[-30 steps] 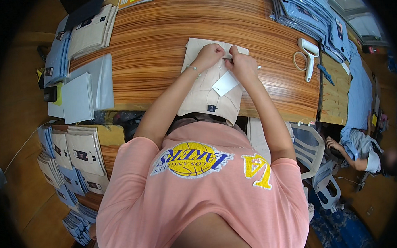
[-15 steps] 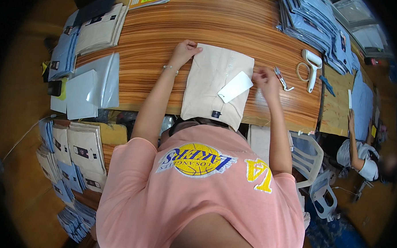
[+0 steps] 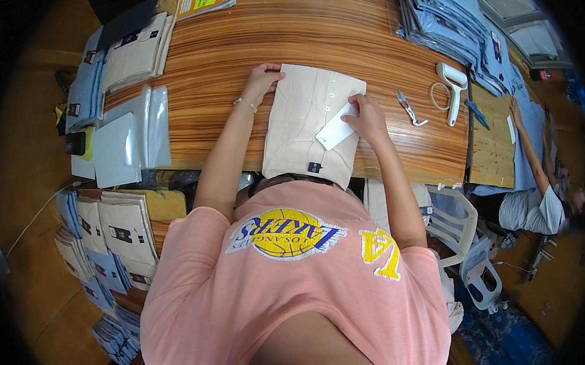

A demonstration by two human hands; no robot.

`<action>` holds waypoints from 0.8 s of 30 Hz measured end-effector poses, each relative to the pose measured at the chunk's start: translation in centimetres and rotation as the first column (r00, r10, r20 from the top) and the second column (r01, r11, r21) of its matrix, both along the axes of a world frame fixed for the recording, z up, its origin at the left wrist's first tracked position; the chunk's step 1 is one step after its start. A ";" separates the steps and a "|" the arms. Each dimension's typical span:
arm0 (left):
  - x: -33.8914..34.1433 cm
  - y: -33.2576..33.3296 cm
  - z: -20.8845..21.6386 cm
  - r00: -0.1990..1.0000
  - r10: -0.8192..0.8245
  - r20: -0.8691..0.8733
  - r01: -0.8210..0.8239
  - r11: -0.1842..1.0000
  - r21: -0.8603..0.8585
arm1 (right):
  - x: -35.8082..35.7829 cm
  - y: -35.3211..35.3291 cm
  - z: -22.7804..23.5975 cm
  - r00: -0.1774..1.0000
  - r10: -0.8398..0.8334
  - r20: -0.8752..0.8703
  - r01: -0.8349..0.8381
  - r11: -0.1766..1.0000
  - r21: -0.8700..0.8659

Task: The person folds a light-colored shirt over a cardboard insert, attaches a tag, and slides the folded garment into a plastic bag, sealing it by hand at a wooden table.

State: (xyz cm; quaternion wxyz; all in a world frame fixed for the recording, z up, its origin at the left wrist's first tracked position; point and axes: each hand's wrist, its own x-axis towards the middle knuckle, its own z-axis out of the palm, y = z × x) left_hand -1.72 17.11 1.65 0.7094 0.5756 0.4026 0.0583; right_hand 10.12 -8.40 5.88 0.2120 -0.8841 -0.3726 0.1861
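In front of me a folded cream shirt (image 3: pixel 294 117) lies on the striped wooden table, its collar end toward my body and small white buttons showing. My left hand (image 3: pixel 263 83) pinches the shirt's far left corner between thumb and fingers. Over the shirt's right side, my right hand (image 3: pixel 369 119) grips the upper end of a white hang tag (image 3: pixel 333 133) between thumb and fingers. The tag lies slantwise on the cloth, with a thin string running from it toward a small dark label (image 3: pixel 315 167) at the collar.
Right of the shirt lie thread snippers (image 3: pixel 409 109), a tape ring (image 3: pixel 440 96) and a white lint roller (image 3: pixel 455 90). Bagged blue shirts (image 3: pixel 439 29) are piled far right. Clear plastic bags (image 3: pixel 154 128) and cream shirts (image 3: pixel 133 57) sit left. A co-worker (image 3: pixel 535 208) works at right.
My right hand has moved left from beside the shirt onto the hang tag and now holds it. My left hand stays at the far left corner. The co-worker's arm has shifted.
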 end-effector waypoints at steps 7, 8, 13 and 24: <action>-0.7 -4.3 4.0 0.996 -0.085 -0.039 0.057 0.227 0.972 | 1.5 -0.1 -1.0 0.993 0.002 -0.116 -0.005 1.000 -0.028; -1.1 -6.3 5.3 0.966 -0.245 -0.080 0.201 0.526 0.826 | 1.5 -0.1 -1.0 0.994 0.009 -0.112 -0.012 1.000 -0.028; -2.3 -14.5 5.2 0.780 -0.594 -0.197 0.450 0.313 0.836 | 1.5 0.5 -0.1 0.992 0.052 -0.117 -0.055 0.998 -0.023; -4.6 -12.0 3.9 0.925 -0.238 0.297 0.256 0.966 -0.024 | -3.1 -0.2 1.7 0.454 0.026 -0.891 0.491 0.826 0.275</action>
